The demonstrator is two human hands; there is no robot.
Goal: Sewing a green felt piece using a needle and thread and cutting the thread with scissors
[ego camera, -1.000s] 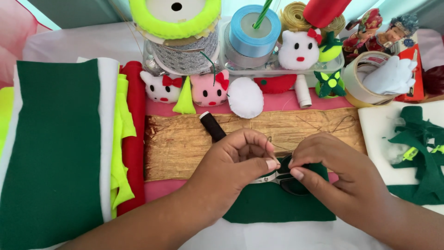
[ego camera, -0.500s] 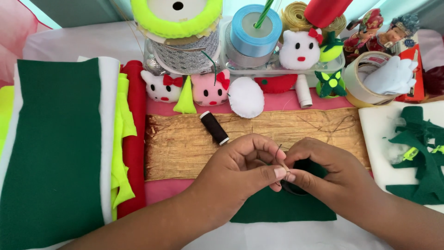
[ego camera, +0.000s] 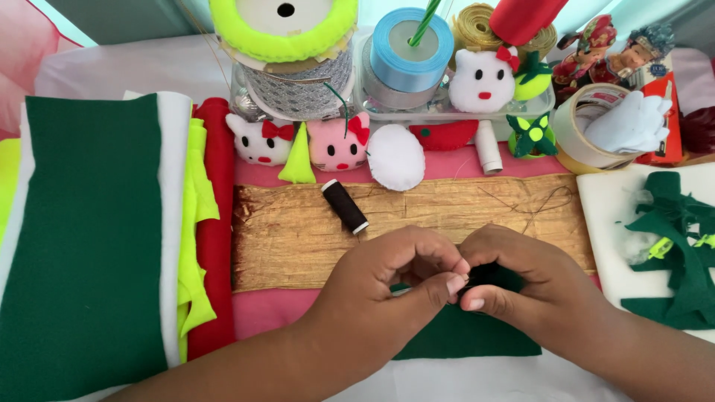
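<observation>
My left hand [ego camera: 387, 286] and my right hand [ego camera: 536, 286] meet fingertip to fingertip over a dark green felt piece [ego camera: 477, 335] at the front of the table. Both pinch with thumb and forefinger at something thin and dark that looks like thread; most of it is hidden by the fingers. A black shape [ego camera: 488, 277] shows under the right fingers. A loose dark thread [ego camera: 536, 202] curls on the golden fabric strip [ego camera: 298, 238] just behind the hands. A dark brown thread spool [ego camera: 345, 206] lies on that strip.
Folded felt lies at the left: green [ego camera: 82, 238], white, neon yellow [ego camera: 195, 246], red [ego camera: 216, 223]. Behind stand ribbon rolls [ego camera: 408, 56], small cat-face plushes [ego camera: 339, 145], a white felt oval [ego camera: 396, 156] and a tape roll [ego camera: 588, 123]. Green felt scraps [ego camera: 674, 246] sit on a white sheet at the right.
Both hands have closed in on each other and the fingertips now touch. The black shape that showed between them is now mostly covered by the right fingers.
</observation>
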